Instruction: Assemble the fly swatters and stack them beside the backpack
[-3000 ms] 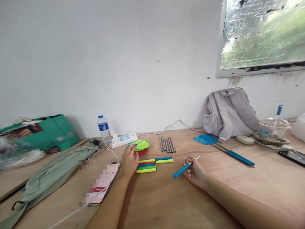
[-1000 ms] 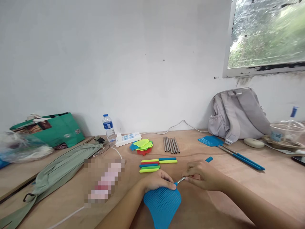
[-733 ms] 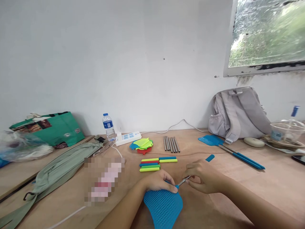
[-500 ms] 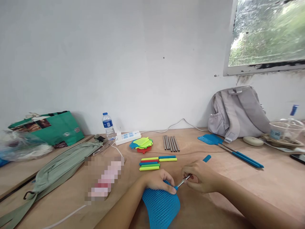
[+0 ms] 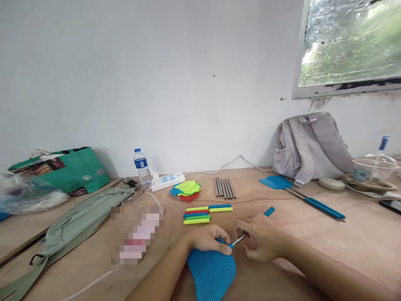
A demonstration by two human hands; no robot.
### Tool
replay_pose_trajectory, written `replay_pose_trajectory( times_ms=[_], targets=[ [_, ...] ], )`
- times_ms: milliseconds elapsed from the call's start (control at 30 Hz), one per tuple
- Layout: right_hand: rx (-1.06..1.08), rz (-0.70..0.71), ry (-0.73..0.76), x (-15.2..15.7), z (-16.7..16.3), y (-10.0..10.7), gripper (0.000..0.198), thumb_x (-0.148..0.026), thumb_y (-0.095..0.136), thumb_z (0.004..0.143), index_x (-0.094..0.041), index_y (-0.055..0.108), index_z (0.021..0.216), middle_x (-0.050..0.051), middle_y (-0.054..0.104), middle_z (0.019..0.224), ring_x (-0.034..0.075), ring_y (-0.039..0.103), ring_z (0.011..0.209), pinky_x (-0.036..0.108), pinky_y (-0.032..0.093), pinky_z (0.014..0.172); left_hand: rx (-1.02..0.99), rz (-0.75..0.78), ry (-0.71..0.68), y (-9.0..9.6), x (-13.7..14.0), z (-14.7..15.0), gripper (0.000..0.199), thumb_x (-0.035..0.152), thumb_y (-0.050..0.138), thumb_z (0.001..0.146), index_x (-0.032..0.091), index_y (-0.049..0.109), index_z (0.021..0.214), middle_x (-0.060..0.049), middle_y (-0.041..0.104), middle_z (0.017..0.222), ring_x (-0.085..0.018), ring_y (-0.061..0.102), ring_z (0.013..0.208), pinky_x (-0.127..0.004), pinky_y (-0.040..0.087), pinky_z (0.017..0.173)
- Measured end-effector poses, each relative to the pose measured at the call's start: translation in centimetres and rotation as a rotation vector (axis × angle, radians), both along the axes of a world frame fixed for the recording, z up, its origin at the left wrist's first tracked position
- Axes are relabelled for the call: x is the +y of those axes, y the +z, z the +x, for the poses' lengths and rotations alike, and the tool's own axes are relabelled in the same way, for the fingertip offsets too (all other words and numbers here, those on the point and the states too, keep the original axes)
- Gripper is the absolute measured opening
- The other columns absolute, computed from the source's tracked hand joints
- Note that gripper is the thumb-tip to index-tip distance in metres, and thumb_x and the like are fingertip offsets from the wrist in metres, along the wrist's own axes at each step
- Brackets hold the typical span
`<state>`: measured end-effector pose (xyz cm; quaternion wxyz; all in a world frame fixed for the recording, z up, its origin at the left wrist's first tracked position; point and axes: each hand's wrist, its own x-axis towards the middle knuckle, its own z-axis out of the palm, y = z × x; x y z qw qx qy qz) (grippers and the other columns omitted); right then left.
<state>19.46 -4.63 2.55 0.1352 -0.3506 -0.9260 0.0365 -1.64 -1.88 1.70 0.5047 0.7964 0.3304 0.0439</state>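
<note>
A blue fly swatter lies across the front of the table, its mesh head (image 5: 213,271) toward me. My left hand (image 5: 209,239) is closed on the neck of that head, thumb on top, where the silver metal rod (image 5: 239,239) meets it. Curled around the rod is my right hand (image 5: 265,237), with its thumb held a little apart below. The blue handle (image 5: 269,211) sticks out beyond my right knuckles; the stretch in between is hidden by the hand.
Coloured handle tubes (image 5: 196,216), several metal rods (image 5: 224,188) and stacked swatter heads (image 5: 188,189) lie beyond my hands. Blue swatters (image 5: 322,207) rest at right before a grey backpack (image 5: 308,146). A power strip (image 5: 167,180), water bottle (image 5: 142,167) and green bag (image 5: 84,169) stand at left.
My right hand has shifted slightly left along the rod toward the mesh head, and its thumb has moved away from the rod. The left hand stays in place.
</note>
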Motion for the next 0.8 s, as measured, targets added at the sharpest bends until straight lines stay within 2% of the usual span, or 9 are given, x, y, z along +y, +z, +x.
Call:
replay_pose_trajectory(
  times_ms=[300,433,633,800],
  targets=[
    [0.011,0.162,-0.147,0.5,-0.8,-2.9,0.023,-0.021,0.045,0.053,-0.021,0.042,0.077,-0.001,0.056,0.062,0.016,0.049,0.055,0.026,0.021,0.051,0.005,0.079,-0.032,-0.3,0.0,-0.1,0.040,0.056,0.057,0.063,0.018,0.060,0.073,0.004,0.048,0.063,-0.008,0.040,0.058,-0.018,0.030,0.053],
    [0.029,0.173,-0.175,0.4,-0.9,-3.5,0.022,-0.020,0.044,0.053,-0.021,0.040,0.074,-0.001,0.056,0.061,0.016,0.049,0.054,0.026,0.019,0.050,0.001,0.085,-0.025,-0.3,0.0,0.0,0.042,0.058,0.057,0.062,0.018,0.061,0.072,0.004,0.050,0.064,-0.009,0.042,0.059,-0.018,0.030,0.053],
    [0.012,0.161,-0.175,-0.1,-1.2,-3.1,0.023,-0.019,0.045,0.052,-0.021,0.040,0.075,-0.001,0.056,0.061,0.015,0.048,0.053,0.026,0.016,0.049,-0.013,0.063,-0.021,-0.1,-0.2,-0.1,0.042,0.058,0.058,0.060,0.017,0.060,0.070,0.005,0.048,0.061,-0.008,0.039,0.057,-0.018,0.030,0.052],
    [0.018,0.095,-0.083,0.2,-0.9,-1.2,0.020,-0.016,0.044,0.055,-0.021,0.040,0.074,-0.003,0.054,0.060,0.014,0.047,0.053,0.025,0.017,0.049,-0.117,0.021,0.056,-0.7,-0.2,0.3,0.039,0.052,0.063,0.059,0.015,0.056,0.069,0.004,0.048,0.061,-0.008,0.040,0.057,-0.018,0.029,0.053]
  ],
)
